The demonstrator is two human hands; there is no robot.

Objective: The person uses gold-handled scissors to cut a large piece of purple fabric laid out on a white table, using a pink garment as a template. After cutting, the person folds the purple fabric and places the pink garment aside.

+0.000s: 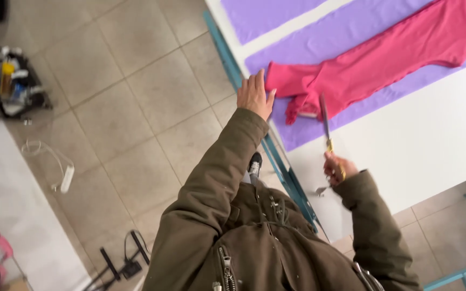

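The left hand (254,96) lies flat and open on the pink cloth (384,54), the right hand (338,168) grips scissors (326,125) at its edge, barely cut into.

The person wears a bulky olive-brown padded jacket (254,237) — long sleeves, metal zips at the chest — and a black-and-white shoe (254,163).
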